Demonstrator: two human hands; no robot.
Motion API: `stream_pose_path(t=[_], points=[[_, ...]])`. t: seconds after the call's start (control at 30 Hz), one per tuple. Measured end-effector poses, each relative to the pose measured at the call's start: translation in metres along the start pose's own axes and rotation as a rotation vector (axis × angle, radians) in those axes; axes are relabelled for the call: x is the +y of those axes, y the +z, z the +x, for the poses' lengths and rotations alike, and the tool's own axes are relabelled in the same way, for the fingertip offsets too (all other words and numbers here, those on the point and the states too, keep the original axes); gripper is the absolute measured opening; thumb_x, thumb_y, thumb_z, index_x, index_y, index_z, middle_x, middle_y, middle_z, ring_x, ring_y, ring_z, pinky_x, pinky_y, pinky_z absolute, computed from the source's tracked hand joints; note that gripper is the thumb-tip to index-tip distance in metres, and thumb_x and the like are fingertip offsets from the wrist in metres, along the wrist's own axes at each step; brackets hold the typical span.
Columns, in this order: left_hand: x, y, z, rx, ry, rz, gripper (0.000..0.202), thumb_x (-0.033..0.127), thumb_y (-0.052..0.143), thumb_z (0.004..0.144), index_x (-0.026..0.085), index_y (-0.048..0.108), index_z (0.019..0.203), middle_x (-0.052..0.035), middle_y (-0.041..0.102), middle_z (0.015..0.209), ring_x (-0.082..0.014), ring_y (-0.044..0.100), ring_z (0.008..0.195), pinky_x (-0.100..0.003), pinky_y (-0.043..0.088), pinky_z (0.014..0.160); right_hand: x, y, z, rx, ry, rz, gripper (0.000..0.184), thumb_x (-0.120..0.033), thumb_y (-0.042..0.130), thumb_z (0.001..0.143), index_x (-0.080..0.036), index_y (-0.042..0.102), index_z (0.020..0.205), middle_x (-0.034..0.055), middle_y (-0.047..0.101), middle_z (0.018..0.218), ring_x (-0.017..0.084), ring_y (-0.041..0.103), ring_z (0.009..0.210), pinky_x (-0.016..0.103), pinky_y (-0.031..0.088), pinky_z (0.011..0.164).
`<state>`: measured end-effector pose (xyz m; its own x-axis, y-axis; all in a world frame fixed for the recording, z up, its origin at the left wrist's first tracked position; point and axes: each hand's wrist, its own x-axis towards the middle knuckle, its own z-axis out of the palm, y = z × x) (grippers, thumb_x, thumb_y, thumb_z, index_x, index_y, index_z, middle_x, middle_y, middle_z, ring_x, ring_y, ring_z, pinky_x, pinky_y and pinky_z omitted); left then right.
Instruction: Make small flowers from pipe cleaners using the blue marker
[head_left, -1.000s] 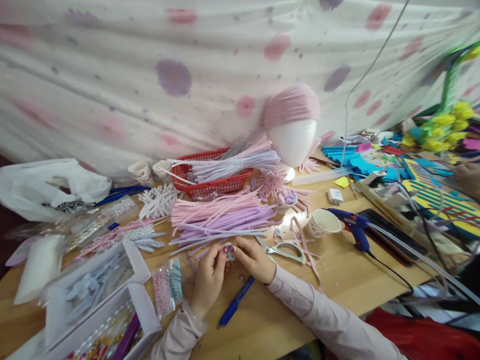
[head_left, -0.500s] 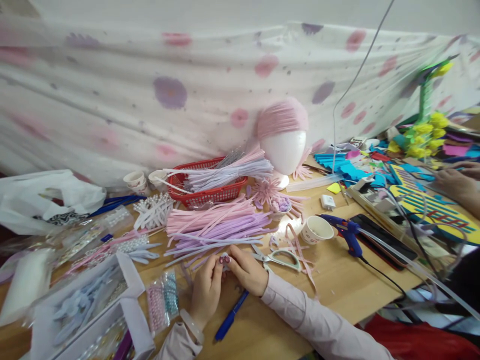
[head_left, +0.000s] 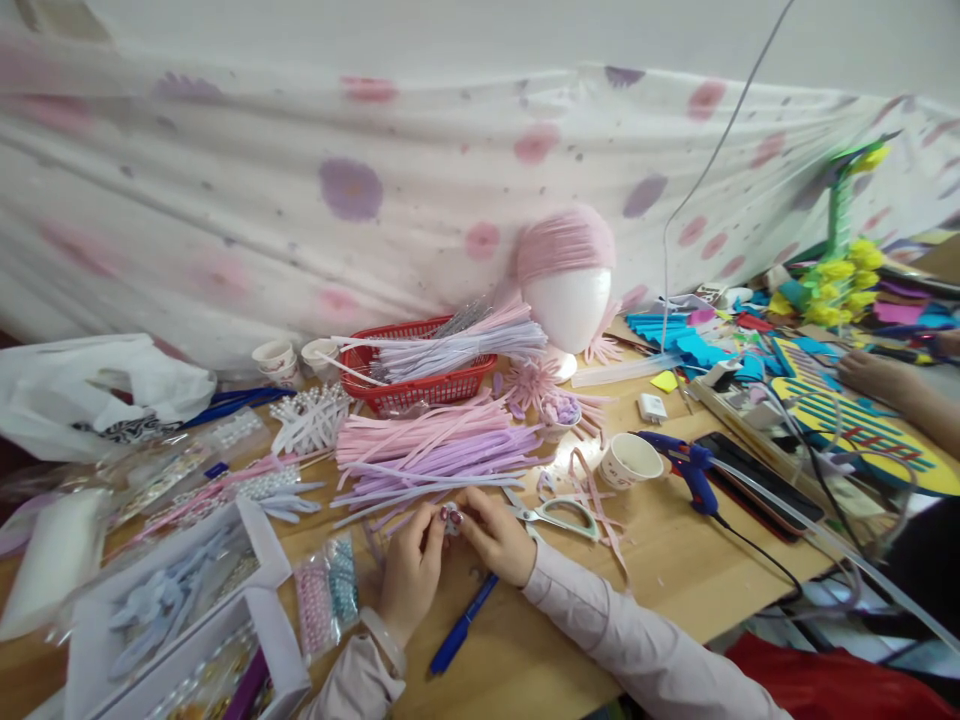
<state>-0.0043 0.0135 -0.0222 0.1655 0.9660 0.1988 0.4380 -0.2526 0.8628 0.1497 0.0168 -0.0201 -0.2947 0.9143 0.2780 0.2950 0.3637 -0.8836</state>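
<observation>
At the near left of the worktop (head_left: pixel 529 675) stand 2 open white boxes (head_left: pixel 283 645), the far box holding pale blue pieces (head_left: pixel 161 605); just right of them lie 2 clear packets (head_left: pixel 315 605) of beads, 1 pink and 1 teal. Next comes the left hand (head_left: pixel 412 572), its thumb and fingers pinched on a small pale piece (head_left: pixel 451 525), which sits between the hands, on the near side of the pink and purple stems (head_left: pixel 439 440). The piece is probably very light and soft enough to bend under a hard squeeze; being so tiny, it could slip, so its outer edges, taken between thumb and fingertip, seem the safest hold. It looks whitish with a faint grey cast; the fingers cover much of it, so its full outline and material cannot be told. On its near side a blue pen (head_left: pixel 463 626) slants across the wood. The right hand (head_left: pixel 499 538) grips the same piece from the right, its thumb close to the left thumb. Farther right lie scissors (head_left: pixel 531 515), then an upright paper cup (head_left: pixel 627 473) and a blue glue gun (head_left: pixel 696 472).
</observation>
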Motion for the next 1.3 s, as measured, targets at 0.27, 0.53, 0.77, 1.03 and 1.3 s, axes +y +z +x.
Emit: stream_pose_path(t=[0.27,0.53,0.77,1.03,1.3], points=[[-0.008,0.001,-0.002,0.018,0.152,0.133,0.025,0.028,0.035,0.092,0.020,0.057,0.081,-0.0034,0.065,0.072,-0.0178,0.063,0.067,-0.025,0.044,0.062,0.001,-0.004,0.003,-0.022,0.131,0.182,0.035,-0.050,0.059,0.081,-0.016,0.061,0.086,0.0040,0.064,0.074,0.015,0.059,0.067,0.027,0.048,0.064],[-0.007,0.001,-0.007,-0.014,0.119,0.098,0.026,0.031,0.032,0.093,0.021,0.050,0.077,-0.0014,0.061,0.066,-0.0169,0.061,0.064,-0.026,0.042,0.061,-0.027,-0.057,0.000,0.143,0.003,-0.203,0.024,-0.038,0.055,0.086,-0.016,0.065,0.088,0.0066,0.067,0.076,0.016,0.058,0.064,0.028,0.048,0.061],[-0.005,0.003,-0.002,-0.041,0.085,0.083,0.023,0.029,0.036,0.089,0.021,0.046,0.070,0.0003,0.058,0.063,-0.0156,0.058,0.060,-0.026,0.040,0.061,-0.041,-0.192,0.019,0.125,0.161,-0.625,0.026,-0.041,0.059,0.078,-0.016,0.063,0.079,0.0041,0.063,0.069,0.015,0.056,0.063,0.027,0.047,0.059],[-0.004,-0.001,-0.006,-0.044,0.166,0.166,0.022,0.025,0.038,0.088,0.020,0.051,0.071,-0.0017,0.060,0.064,-0.0162,0.059,0.063,-0.025,0.039,0.061,-0.007,-0.209,0.038,-0.001,0.205,-0.620,0.020,-0.037,0.060,0.075,-0.017,0.060,0.074,0.0083,0.069,0.074,0.020,0.063,0.070,0.032,0.052,0.064],[-0.009,0.001,-0.006,-0.069,0.191,0.216,0.024,0.025,0.039,0.090,0.019,0.053,0.071,-0.0016,0.061,0.063,-0.0154,0.059,0.060,-0.025,0.039,0.059,0.004,-0.205,0.037,0.028,0.235,-0.701,0.012,-0.025,0.056,0.077,-0.015,0.063,0.075,0.0092,0.070,0.077,0.019,0.063,0.068,0.030,0.051,0.064]])
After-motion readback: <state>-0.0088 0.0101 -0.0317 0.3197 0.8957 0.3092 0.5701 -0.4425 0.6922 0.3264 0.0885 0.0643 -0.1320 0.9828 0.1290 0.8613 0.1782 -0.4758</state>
